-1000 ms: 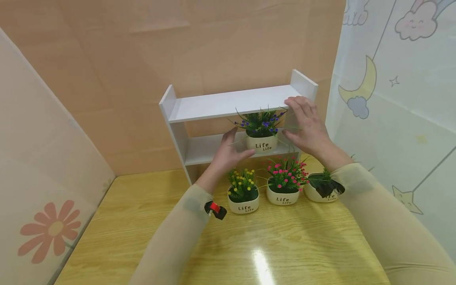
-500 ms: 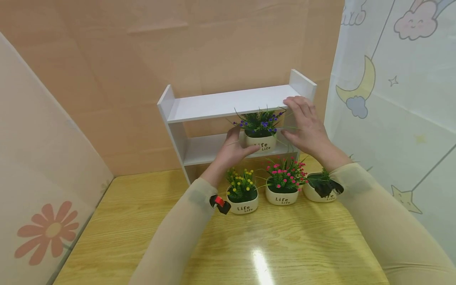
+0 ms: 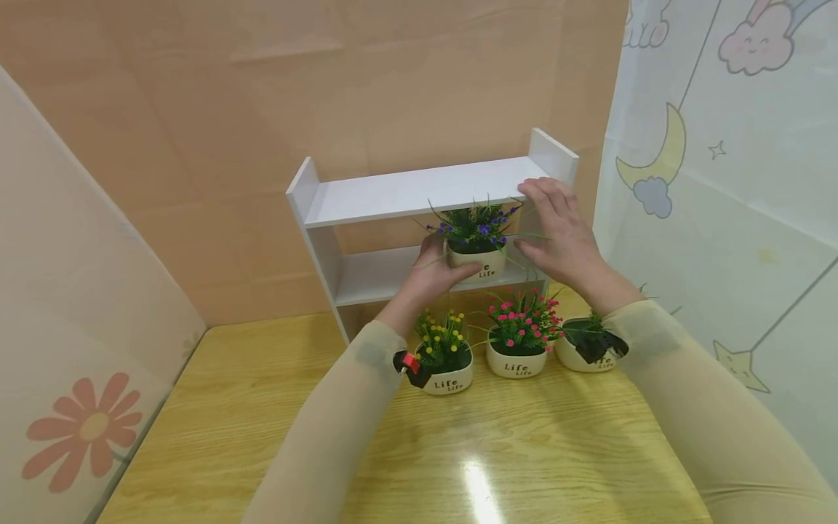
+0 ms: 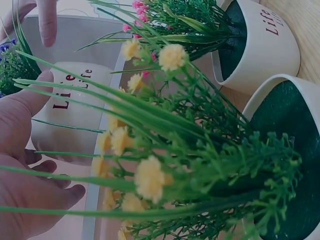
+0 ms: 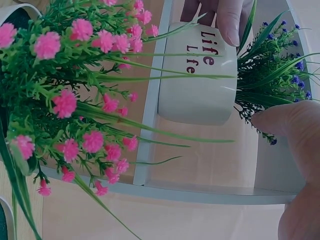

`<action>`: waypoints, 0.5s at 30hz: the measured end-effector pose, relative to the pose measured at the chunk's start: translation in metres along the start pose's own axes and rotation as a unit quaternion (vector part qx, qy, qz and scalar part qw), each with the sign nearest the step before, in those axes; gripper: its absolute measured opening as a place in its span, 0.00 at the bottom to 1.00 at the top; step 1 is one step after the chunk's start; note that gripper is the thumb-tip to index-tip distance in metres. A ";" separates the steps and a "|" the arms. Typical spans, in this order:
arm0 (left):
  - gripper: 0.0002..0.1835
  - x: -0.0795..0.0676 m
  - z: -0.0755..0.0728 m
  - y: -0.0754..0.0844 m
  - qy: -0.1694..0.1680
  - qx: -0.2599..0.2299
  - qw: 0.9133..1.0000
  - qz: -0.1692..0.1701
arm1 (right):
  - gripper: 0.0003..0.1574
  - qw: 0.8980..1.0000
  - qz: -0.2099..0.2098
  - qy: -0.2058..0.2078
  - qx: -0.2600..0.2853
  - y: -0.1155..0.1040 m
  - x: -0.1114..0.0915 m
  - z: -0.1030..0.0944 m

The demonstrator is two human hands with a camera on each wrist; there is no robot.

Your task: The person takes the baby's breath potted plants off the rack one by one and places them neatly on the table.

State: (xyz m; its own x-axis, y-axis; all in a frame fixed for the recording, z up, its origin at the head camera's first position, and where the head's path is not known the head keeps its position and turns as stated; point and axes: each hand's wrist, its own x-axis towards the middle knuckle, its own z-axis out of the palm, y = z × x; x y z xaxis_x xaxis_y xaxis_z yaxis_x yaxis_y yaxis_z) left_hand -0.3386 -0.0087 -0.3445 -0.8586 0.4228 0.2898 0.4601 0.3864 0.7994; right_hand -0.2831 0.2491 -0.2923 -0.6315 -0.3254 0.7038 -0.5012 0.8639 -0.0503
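Note:
A cream flowerpot lettered "Life", with purple-blue flowers, stands upright on the middle board of a white shelf unit. My left hand grips this pot from the left, thumb across its front and fingers at its side. In the right wrist view, the left hand reaches over the pot near its rim. My right hand rests its fingertips on the right front edge of the top board. Its thumb points toward the purple-blue flowers, beside the plant.
On the wooden table before the shelf stand a yellow-flowered pot, a pink-flowered pot and another cream pot partly behind my right wrist. Long leaves from the front pots stick out toward my hands. Printed cloth walls enclose the sides.
My left hand has moved right and closed in on the purple-blue-flowered pot, its thumb now covering part of the lettering. The right hand keeps its place on the top board's edge.

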 end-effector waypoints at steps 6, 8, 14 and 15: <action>0.52 0.004 0.003 0.002 -0.007 -0.009 1.000 0.008 | 0.60 1.000 0.003 0.001 0.004 0.000 0.000 -0.002; 0.53 0.005 0.004 0.002 -0.008 -0.008 1.000 0.007 | 0.60 1.000 0.003 0.001 0.007 0.000 -0.001 -0.002; 0.50 0.008 0.007 0.001 -0.004 -0.016 1.000 0.019 | 0.61 1.000 0.005 -0.001 0.005 0.001 -0.002 -0.002; 0.50 0.008 0.008 0.001 -0.004 -0.018 1.000 0.021 | 0.61 1.000 0.005 -0.001 0.005 0.001 -0.002 -0.003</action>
State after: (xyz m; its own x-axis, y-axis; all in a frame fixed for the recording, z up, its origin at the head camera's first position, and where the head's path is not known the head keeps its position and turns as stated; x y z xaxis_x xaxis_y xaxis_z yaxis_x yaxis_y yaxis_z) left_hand -0.3436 0.0012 -0.3456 -0.8374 0.4436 0.3193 0.4866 0.3388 0.8053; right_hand -0.2805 0.2515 -0.2920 -0.6386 -0.3172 0.7011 -0.4998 0.8637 -0.0645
